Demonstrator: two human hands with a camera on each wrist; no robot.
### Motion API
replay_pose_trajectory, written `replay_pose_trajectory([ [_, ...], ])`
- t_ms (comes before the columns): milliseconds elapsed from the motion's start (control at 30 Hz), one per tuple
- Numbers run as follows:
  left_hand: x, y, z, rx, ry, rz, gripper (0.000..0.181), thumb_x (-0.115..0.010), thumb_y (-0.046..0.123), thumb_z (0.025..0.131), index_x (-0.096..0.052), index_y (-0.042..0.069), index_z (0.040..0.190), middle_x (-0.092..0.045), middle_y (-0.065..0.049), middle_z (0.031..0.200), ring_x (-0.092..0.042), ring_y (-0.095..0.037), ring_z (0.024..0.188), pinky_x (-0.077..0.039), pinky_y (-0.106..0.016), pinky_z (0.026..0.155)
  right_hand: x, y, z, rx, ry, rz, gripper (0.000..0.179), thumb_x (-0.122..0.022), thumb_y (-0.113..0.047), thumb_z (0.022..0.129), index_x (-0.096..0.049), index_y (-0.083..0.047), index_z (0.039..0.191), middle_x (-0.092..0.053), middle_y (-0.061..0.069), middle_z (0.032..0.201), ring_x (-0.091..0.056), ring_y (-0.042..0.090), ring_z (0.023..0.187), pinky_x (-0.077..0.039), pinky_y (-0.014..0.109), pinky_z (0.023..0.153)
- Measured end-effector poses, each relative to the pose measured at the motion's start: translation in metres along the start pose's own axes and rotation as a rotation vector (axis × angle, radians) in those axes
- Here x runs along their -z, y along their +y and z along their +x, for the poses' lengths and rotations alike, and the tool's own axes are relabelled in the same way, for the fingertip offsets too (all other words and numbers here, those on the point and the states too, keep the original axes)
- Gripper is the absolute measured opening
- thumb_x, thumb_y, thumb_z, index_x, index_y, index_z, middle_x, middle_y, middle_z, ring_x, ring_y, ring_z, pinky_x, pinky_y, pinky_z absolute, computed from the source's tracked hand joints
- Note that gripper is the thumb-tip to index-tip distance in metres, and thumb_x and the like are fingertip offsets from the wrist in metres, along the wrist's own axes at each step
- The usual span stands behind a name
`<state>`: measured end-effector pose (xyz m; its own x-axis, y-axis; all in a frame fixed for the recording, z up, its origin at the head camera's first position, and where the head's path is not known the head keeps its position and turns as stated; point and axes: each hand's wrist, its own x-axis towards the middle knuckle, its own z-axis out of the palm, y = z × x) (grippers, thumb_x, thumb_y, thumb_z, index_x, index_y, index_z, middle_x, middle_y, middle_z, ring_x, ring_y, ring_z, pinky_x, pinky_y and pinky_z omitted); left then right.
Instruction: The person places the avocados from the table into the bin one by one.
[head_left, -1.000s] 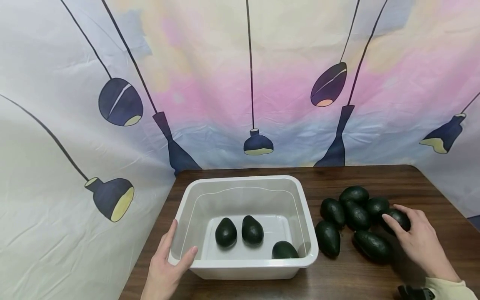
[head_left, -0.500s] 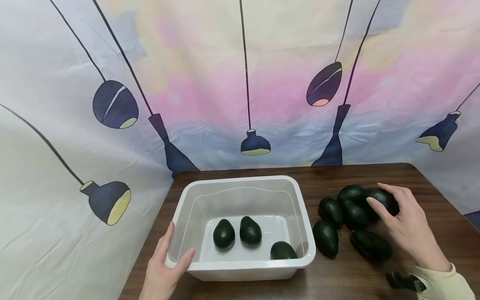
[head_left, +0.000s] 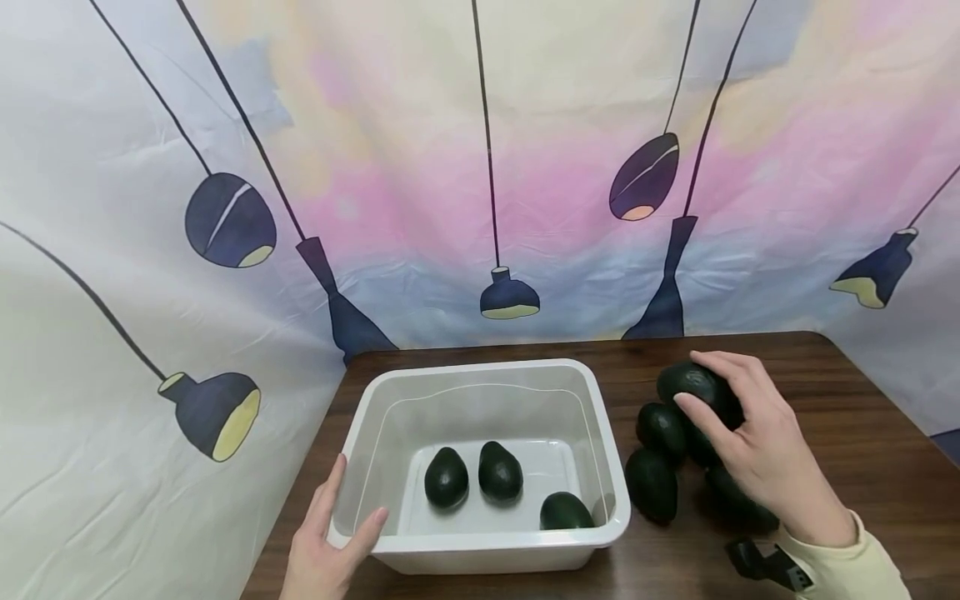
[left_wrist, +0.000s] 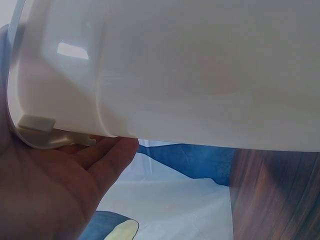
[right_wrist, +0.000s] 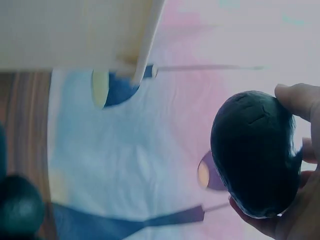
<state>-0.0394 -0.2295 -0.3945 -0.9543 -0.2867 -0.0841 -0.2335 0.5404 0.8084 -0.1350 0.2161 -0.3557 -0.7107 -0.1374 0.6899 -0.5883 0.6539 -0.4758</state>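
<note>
Your right hand [head_left: 765, 450] gripped one avocado [head_left: 693, 387] to the right of the tub [head_left: 480, 417], its long axis roughly toward it. Your left hand [head_left: 321, 546], spread wide, touched the tub's near left corner.

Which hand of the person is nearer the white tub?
The left hand. It touches the white tub at its front left corner; the right hand is apart, to the tub's right, holding an avocado.

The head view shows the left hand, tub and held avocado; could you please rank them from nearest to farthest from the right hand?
1. Held avocado: in the right hand.
2. Tub: to the right hand's left.
3. Left hand: at the tub's left side.
</note>
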Motion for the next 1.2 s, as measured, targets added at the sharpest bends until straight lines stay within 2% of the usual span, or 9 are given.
replay_pose_trajectory([
  [233, 0.0, -0.002, -0.001, 0.021, -0.007, 0.004, 0.091, -0.064, 0.055, 0.083, -0.012, 0.027, 0.152, -0.018, -0.018, 0.15, -0.032, -0.037, 0.123, -0.035, -0.061, 0.094, -0.013, -0.031, 0.008, 0.159, -0.006, 0.099, 0.059, -0.075, -0.009, 0.08, -0.052, -0.011, 0.134, -0.049, 0.008, 0.13, -0.051, 0.02, 0.109, -0.036, 0.013, 0.088],
  [433, 0.0, -0.001, -0.001, 0.014, -0.007, 0.002, 0.091, -0.064, 0.054, 0.083, -0.011, 0.028, 0.152, -0.018, -0.018, 0.151, -0.031, -0.038, 0.123, -0.034, -0.062, 0.094, -0.023, -0.055, 0.01, 0.239, -0.014, 0.195, 0.053, -0.073, -0.02, 0.084, -0.053, -0.006, 0.131, -0.051, 0.011, 0.127, -0.051, 0.021, 0.111, -0.036, 0.017, 0.092],
  [600, -0.001, 0.0, -0.001, 0.017, -0.007, -0.011, 0.092, -0.065, 0.056, 0.082, -0.01, 0.03, 0.152, -0.017, -0.017, 0.151, -0.03, -0.038, 0.124, -0.031, -0.064, 0.095, -0.027, -0.072, 0.009, 0.278, -0.028, 0.261, 0.051, -0.071, -0.023, 0.086, -0.054, -0.004, 0.13, -0.051, 0.012, 0.126, -0.052, 0.021, 0.109, -0.039, 0.017, 0.09],
  [733, -0.001, 0.0, -0.001, 0.012, -0.003, -0.021, 0.093, -0.065, 0.055, 0.082, -0.01, 0.03, 0.152, -0.016, -0.018, 0.151, -0.03, -0.039, 0.124, -0.031, -0.064, 0.096, -0.033, -0.082, 0.007, 0.302, -0.078, 0.289, 0.051, -0.07, -0.022, 0.087, -0.052, -0.004, 0.132, -0.049, 0.013, 0.127, -0.052, 0.019, 0.108, -0.041, 0.016, 0.089],
  [900, -0.001, 0.002, -0.002, 0.008, 0.005, -0.016, 0.093, -0.065, 0.056, 0.082, -0.01, 0.029, 0.152, -0.018, -0.017, 0.151, -0.03, -0.038, 0.124, -0.031, -0.064, 0.096, -0.041, -0.087, 0.002, 0.316, -0.145, 0.281, 0.053, -0.071, -0.021, 0.086, -0.05, -0.008, 0.134, -0.047, 0.011, 0.129, -0.05, 0.018, 0.111, -0.04, 0.015, 0.09],
  [1033, -0.001, 0.002, -0.002, -0.024, 0.025, -0.014, 0.09, -0.066, 0.051, 0.083, -0.012, 0.029, 0.152, -0.023, -0.015, 0.148, -0.033, -0.037, 0.123, -0.033, -0.062, 0.096, -0.046, -0.089, -0.001, 0.316, -0.188, 0.265, 0.054, -0.07, -0.021, 0.087, -0.049, -0.011, 0.135, -0.046, 0.007, 0.131, -0.049, 0.017, 0.113, -0.04, 0.015, 0.09],
  [1200, -0.002, 0.001, -0.001, -0.039, 0.037, -0.005, 0.088, -0.065, 0.051, 0.084, -0.013, 0.029, 0.152, -0.024, -0.014, 0.148, -0.035, -0.037, 0.122, -0.034, -0.061, 0.096, -0.052, -0.093, -0.003, 0.364, -0.196, 0.284, 0.053, -0.069, -0.023, 0.088, -0.049, -0.009, 0.135, -0.046, 0.008, 0.131, -0.048, 0.018, 0.114, -0.038, 0.015, 0.091],
])
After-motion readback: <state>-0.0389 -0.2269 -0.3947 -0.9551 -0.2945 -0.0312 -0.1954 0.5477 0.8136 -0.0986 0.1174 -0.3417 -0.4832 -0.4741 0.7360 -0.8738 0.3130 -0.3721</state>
